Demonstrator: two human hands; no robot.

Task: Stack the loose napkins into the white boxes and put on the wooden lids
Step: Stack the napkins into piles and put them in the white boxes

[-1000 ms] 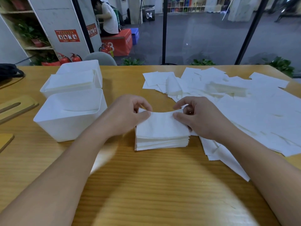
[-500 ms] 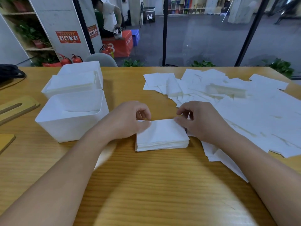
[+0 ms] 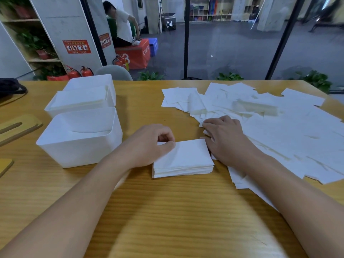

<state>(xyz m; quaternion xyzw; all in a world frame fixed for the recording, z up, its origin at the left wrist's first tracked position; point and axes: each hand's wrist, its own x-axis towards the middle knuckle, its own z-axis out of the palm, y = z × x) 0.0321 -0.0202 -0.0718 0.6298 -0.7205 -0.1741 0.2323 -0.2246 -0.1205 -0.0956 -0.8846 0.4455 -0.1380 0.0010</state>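
Observation:
A neat stack of white napkins (image 3: 183, 161) lies on the wooden table (image 3: 167, 211) in front of me. My left hand (image 3: 149, 144) holds the stack's far left corner, thumb on top and fingers curled behind. My right hand (image 3: 227, 140) lies just right of the stack, its fingertips resting on the loose napkins (image 3: 283, 138) spread over the table's right side. At the left stand three white boxes: the near box (image 3: 78, 151), a middle box (image 3: 55, 108) filled with napkins to the rim, and a far box (image 3: 89, 81). Two wooden lids (image 3: 20, 127) (image 3: 5, 165) lie at the left edge.
A small pile of napkins (image 3: 256, 107) sits among the loose ones at the back right. A black bag (image 3: 9, 86) lies at the far left corner. Beyond the table's far edge are a chair back (image 3: 113, 72), a glass wall and a seated person (image 3: 122, 27).
My right hand has let go of the stack's top and moved right and back onto the loose napkins. The lifted top napkin now lies flat. My left hand stays at the stack's left corner.

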